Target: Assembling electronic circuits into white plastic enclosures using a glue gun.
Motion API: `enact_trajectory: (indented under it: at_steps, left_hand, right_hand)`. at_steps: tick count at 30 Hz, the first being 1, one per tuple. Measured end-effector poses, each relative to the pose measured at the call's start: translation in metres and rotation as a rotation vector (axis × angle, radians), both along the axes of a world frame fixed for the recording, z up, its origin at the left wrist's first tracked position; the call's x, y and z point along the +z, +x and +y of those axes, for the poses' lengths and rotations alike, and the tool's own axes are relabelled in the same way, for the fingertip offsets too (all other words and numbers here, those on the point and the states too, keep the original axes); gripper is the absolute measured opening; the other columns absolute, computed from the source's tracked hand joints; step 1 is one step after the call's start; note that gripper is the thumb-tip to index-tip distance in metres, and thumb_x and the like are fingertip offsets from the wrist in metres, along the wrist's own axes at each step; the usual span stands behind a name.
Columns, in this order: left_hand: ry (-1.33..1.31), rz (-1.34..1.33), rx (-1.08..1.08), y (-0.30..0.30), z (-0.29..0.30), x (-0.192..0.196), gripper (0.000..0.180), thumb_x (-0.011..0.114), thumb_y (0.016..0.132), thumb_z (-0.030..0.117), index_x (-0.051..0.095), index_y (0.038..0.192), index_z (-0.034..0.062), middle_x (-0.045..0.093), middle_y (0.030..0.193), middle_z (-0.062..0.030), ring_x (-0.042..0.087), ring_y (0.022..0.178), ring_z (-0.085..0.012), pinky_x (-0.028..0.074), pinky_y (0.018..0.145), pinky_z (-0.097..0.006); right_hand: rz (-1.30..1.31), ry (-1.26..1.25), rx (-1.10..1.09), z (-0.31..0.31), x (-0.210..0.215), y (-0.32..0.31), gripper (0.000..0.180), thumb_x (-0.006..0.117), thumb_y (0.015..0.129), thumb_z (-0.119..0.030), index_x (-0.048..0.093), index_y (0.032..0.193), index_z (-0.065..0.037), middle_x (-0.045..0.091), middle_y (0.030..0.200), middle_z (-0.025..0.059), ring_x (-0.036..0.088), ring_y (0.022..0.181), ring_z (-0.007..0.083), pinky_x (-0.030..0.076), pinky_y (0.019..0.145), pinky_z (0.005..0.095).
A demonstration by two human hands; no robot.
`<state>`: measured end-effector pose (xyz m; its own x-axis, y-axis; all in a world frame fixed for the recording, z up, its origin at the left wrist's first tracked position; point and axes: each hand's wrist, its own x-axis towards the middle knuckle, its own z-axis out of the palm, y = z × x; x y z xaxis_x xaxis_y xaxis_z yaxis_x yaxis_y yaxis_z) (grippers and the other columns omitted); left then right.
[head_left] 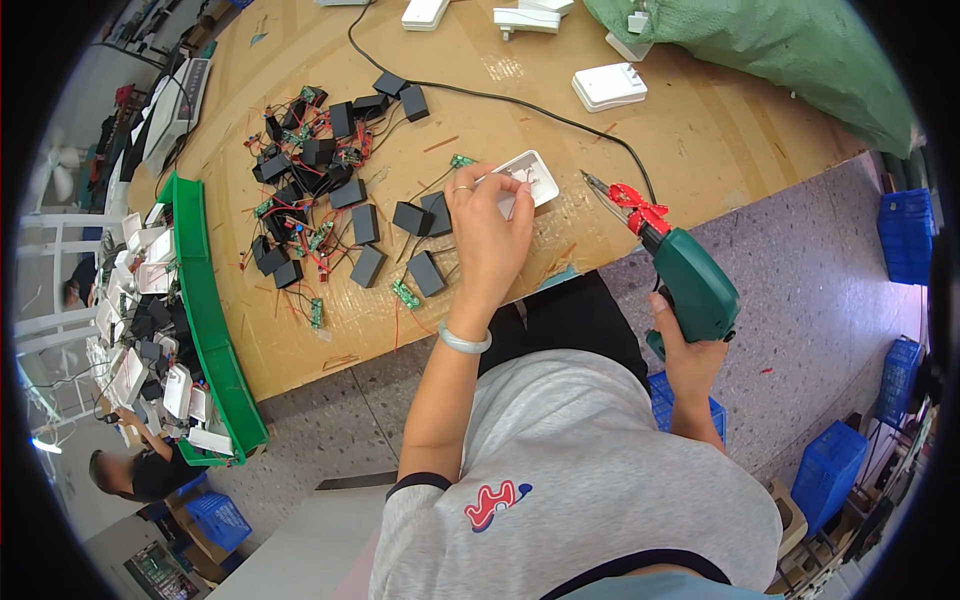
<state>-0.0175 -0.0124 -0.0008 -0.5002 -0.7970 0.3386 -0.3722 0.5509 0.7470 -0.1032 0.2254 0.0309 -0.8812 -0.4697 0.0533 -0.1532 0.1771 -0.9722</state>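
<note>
A small white open plastic case (541, 178) lies near the table's front edge, with small metal parts inside. My left hand (490, 232) has its thumb and fingers closed at the case's left side; the fingers partly hide what they pinch. My right hand (688, 350) is wrapped round the handle of a green soldering gun (697, 283). Red ribbon or tape is tied round its neck, and its metal tip points up and left towards the case, apart from it. Beside my left hand lie black rectangular blocks (427, 273) with wires and a small green circuit board (405, 293).
Several black blocks, red wires and boards form a pile (318, 152) on the table. A green crate (205, 310) of white cases stands left. White plug-in units (608, 87) and a green sack (760, 60) lie at the back. A black cord (520, 101) crosses the table. Another person (150, 470) sits far left.
</note>
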Motion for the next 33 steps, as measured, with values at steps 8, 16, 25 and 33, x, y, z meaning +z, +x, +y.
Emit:
enact_trajectory:
  at_steps: [8,16,25,33]
  left_hand:
    - [0.216,0.341,0.129,0.028,-0.011,0.037,0.016,0.077,0.088,0.015,0.072,0.087,-0.0004,0.064,0.109,-0.0152,0.065,0.091,-0.0234,0.051,0.08,-0.035]
    - [0.099,0.583,0.242,0.097,-0.038,0.071,0.015,0.076,0.091,0.014,0.072,0.089,-0.0009,0.064,0.109,-0.0083,0.062,0.086,-0.0134,0.05,0.073,-0.028]
    - [-0.046,0.688,0.699,0.304,-0.129,0.157,0.015,0.072,0.094,0.021,0.075,0.097,0.0073,0.068,0.078,0.0012,0.054,0.054,-0.0039,0.035,0.043,-0.021]
    - [-0.786,-0.135,1.524,0.578,-0.22,0.217,0.039,0.073,0.082,0.037,0.078,0.083,-0.0012,0.074,0.085,-0.0227,0.071,0.086,-0.0378,0.054,0.085,-0.046]
  right_hand:
    - [-0.002,0.001,-0.037,0.0,0.003,-0.004,0.022,0.08,0.087,-0.008,0.07,0.106,-0.001,0.067,0.085,0.0011,0.059,0.069,0.0069,0.047,0.063,0.0229]
    - [0.032,0.025,0.003,-0.009,0.005,0.004,0.025,0.078,0.089,-0.008,0.07,0.111,0.0,0.067,0.091,0.0016,0.056,0.068,0.0071,0.045,0.062,0.0233]
    - [0.092,0.023,0.012,-0.013,-0.002,-0.005,0.028,0.075,0.092,-0.013,0.069,0.116,0.0,0.061,0.082,-0.0002,0.05,0.065,0.0056,0.04,0.059,0.0221]
    - [0.088,0.048,0.031,-0.024,-0.002,-0.002,0.032,0.074,0.094,-0.017,0.068,0.12,0.001,0.059,0.079,-0.0006,0.048,0.063,0.0058,0.039,0.059,0.0235]
